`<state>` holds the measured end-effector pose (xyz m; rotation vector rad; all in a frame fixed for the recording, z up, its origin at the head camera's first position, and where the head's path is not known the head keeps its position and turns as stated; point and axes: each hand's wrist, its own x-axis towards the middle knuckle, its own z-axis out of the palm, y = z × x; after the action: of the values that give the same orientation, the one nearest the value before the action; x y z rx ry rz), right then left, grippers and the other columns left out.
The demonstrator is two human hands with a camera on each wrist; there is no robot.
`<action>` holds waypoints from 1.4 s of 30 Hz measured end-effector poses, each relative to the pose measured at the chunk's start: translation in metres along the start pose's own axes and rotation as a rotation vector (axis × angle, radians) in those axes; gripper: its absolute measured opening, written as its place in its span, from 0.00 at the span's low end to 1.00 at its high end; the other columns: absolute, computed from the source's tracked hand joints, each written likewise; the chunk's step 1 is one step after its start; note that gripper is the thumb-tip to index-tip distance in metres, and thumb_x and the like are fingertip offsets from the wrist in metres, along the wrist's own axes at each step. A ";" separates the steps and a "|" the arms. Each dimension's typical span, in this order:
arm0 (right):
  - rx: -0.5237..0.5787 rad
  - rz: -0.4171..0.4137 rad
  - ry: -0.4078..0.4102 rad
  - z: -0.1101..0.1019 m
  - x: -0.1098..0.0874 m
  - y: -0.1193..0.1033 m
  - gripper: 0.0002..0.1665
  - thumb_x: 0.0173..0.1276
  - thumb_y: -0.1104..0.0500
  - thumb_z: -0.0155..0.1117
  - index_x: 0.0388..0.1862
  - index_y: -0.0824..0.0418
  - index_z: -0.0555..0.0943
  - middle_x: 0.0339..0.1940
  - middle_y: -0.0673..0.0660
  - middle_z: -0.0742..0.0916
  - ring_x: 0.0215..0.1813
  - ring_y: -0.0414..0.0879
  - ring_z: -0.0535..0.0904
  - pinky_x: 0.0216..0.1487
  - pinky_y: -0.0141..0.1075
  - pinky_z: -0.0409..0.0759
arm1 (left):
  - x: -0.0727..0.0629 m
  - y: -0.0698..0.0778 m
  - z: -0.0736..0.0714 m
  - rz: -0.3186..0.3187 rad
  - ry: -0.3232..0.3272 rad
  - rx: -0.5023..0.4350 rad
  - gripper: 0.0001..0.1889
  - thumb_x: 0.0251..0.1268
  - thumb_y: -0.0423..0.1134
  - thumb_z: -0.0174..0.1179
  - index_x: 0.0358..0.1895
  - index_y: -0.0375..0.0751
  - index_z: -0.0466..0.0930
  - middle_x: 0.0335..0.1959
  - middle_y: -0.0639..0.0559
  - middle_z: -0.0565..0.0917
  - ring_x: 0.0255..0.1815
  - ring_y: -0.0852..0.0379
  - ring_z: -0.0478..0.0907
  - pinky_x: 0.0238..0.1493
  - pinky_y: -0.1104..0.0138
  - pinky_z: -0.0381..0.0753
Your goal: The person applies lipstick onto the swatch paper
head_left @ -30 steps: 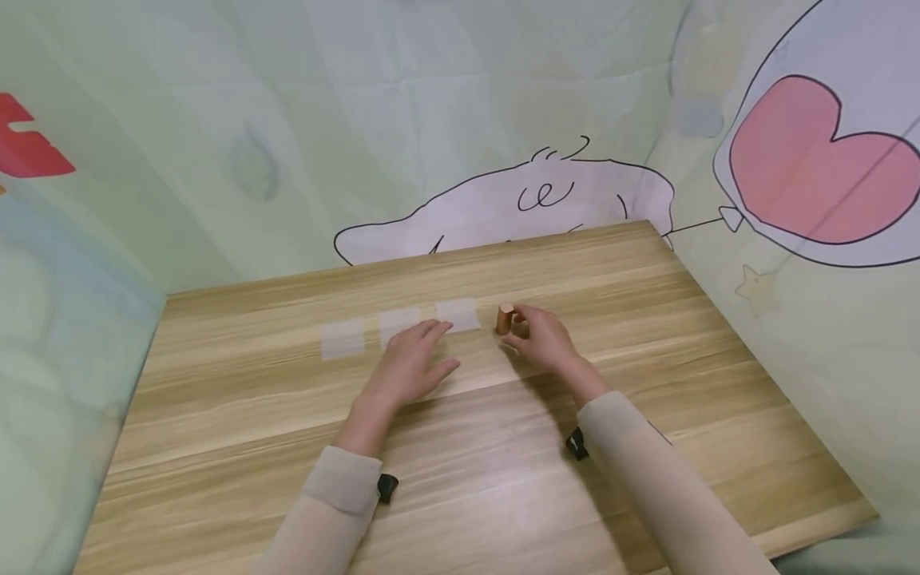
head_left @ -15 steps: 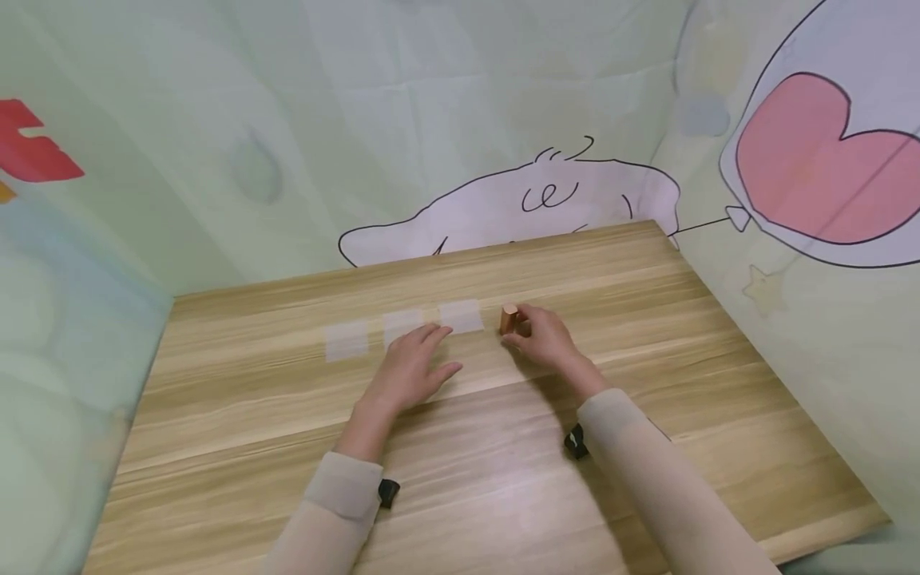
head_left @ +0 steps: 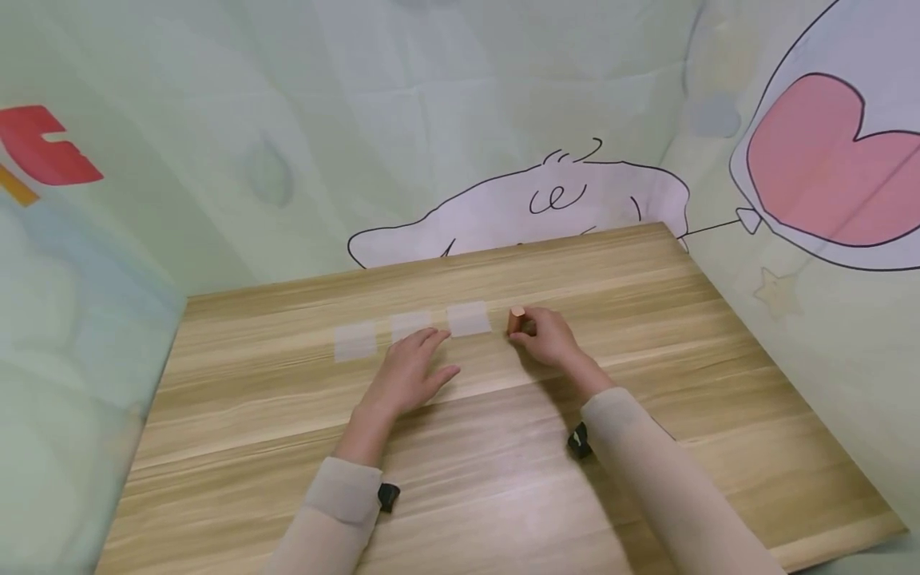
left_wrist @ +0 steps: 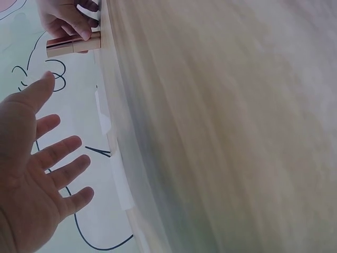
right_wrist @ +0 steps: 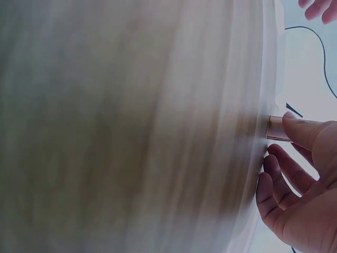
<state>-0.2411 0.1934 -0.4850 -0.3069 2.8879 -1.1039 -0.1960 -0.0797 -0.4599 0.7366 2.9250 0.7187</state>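
Cylinder (head_left: 514, 322) upright between right fingers (right_wrist: 290, 166).

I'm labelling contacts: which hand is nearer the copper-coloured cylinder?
Right. The right hand holds the copper-coloured cylinder between thumb and fingers; the left hand is apart from it, to its left, near the middle pale square.

no text, label, brand or number can be read on the table (head_left: 460, 479) or around it; the red printed shape (head_left: 43, 158) beyond its left edge forms no legible letter.
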 end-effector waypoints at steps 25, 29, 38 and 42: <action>-0.021 0.022 -0.004 -0.006 -0.008 -0.008 0.06 0.68 0.57 0.72 0.33 0.54 0.83 0.48 0.57 0.90 0.43 0.52 0.86 0.48 0.46 0.83 | 0.000 -0.004 -0.003 0.012 -0.002 0.010 0.32 0.72 0.53 0.62 0.73 0.40 0.69 0.72 0.39 0.71 0.74 0.40 0.66 0.73 0.44 0.61; -0.030 0.009 0.003 -0.006 -0.007 -0.013 0.06 0.68 0.57 0.72 0.34 0.55 0.83 0.47 0.59 0.90 0.44 0.53 0.87 0.49 0.47 0.83 | 0.001 -0.004 -0.004 0.017 -0.005 0.015 0.33 0.73 0.54 0.61 0.73 0.40 0.69 0.72 0.39 0.70 0.74 0.40 0.65 0.73 0.45 0.61; -0.043 -0.084 -0.004 -0.005 -0.007 -0.033 0.06 0.67 0.61 0.73 0.33 0.57 0.82 0.44 0.58 0.90 0.44 0.55 0.88 0.48 0.47 0.85 | 0.007 0.000 -0.012 0.034 -0.003 0.023 0.33 0.73 0.54 0.61 0.74 0.41 0.69 0.73 0.40 0.70 0.74 0.41 0.65 0.74 0.46 0.61; -0.063 -0.129 -0.015 -0.004 -0.006 -0.040 0.06 0.67 0.62 0.73 0.33 0.56 0.82 0.43 0.58 0.90 0.43 0.54 0.88 0.47 0.47 0.85 | 0.009 0.004 -0.015 0.026 -0.003 0.000 0.33 0.72 0.53 0.62 0.73 0.41 0.69 0.72 0.41 0.71 0.74 0.42 0.66 0.73 0.46 0.62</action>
<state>-0.2293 0.1683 -0.4554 -0.5078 2.9299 -1.0228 -0.2048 -0.0785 -0.4443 0.7757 2.9181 0.7198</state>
